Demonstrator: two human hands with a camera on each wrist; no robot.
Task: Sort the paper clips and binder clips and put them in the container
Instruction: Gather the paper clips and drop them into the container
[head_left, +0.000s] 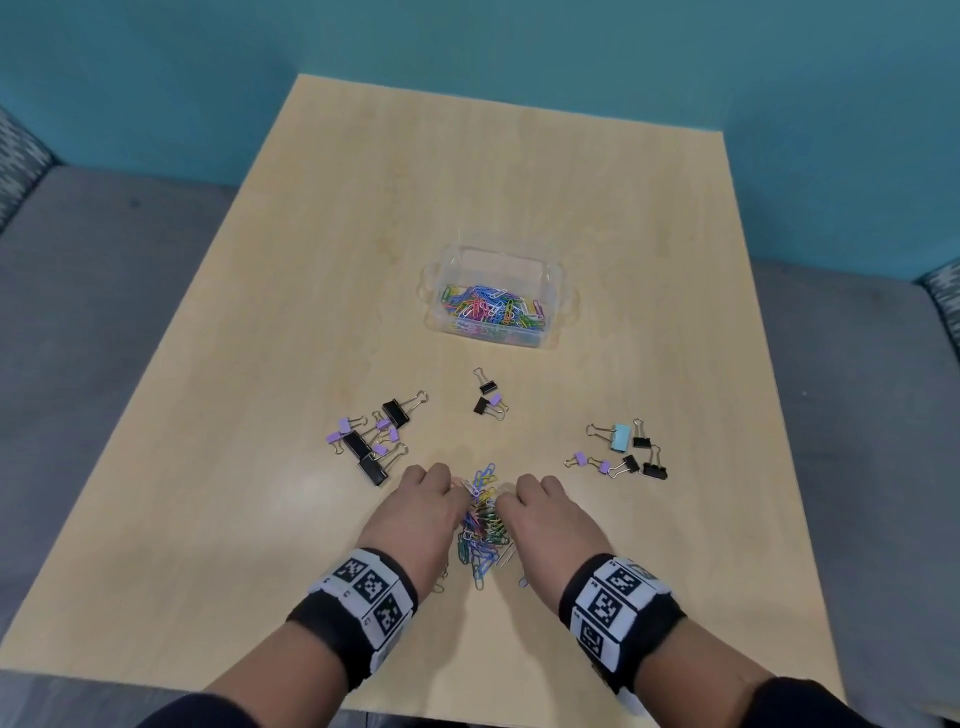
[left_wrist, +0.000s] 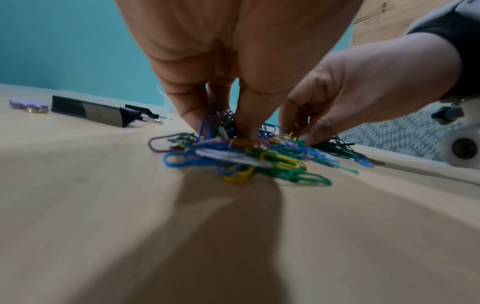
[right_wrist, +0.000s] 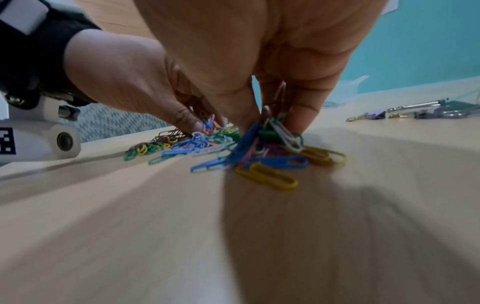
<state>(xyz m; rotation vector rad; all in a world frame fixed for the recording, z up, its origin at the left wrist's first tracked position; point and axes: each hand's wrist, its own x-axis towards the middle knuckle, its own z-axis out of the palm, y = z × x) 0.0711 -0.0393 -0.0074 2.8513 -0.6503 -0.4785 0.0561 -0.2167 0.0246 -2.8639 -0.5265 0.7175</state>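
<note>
Paper clips (head_left: 483, 525), a colourful heap, lie on the wooden table (head_left: 260, 364) between your two hands. Your left hand (head_left: 421, 506) and right hand (head_left: 540, 512) each have curled fingertips (left_wrist: 245, 125) pinching clips at the heap's far end. More clips fill the clear container (head_left: 553, 306) beyond. Binder clips (head_left: 371, 441) sit in three groups between heap and container.

pale wooden table (head_left: 363, 218), teal wall (head_left: 467, 36) behind, grey upholstered seating (head_left: 104, 291) around
</note>
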